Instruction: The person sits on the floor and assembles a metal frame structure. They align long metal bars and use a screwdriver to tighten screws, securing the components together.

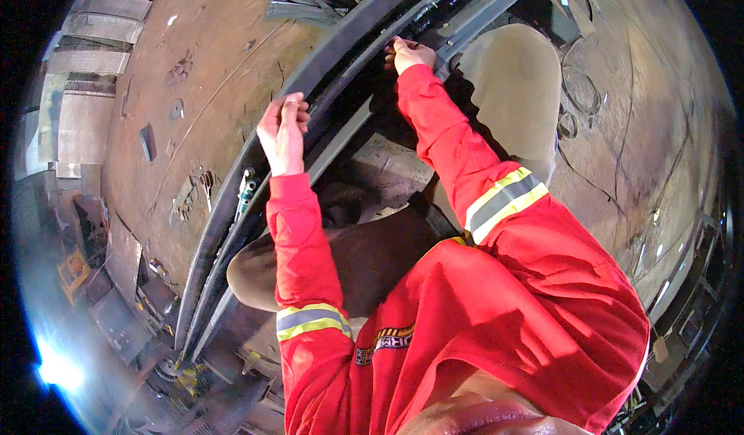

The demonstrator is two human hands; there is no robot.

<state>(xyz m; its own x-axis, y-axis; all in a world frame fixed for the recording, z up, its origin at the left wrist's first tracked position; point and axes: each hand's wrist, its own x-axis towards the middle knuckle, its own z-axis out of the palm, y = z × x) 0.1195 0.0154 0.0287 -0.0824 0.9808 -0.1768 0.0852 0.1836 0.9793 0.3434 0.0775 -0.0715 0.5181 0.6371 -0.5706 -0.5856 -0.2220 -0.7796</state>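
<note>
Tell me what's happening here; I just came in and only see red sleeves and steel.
A person in a red work jacket with reflective bands crouches over long dark steel rails on a rusty steel floor. The left hand grips the upper edge of a rail; the right hand touches the rails farther along. Small tools lie beside the rails.

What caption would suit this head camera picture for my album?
Left hand and right hand grip a long dark metal frame on a rusty workshop floor.
</note>
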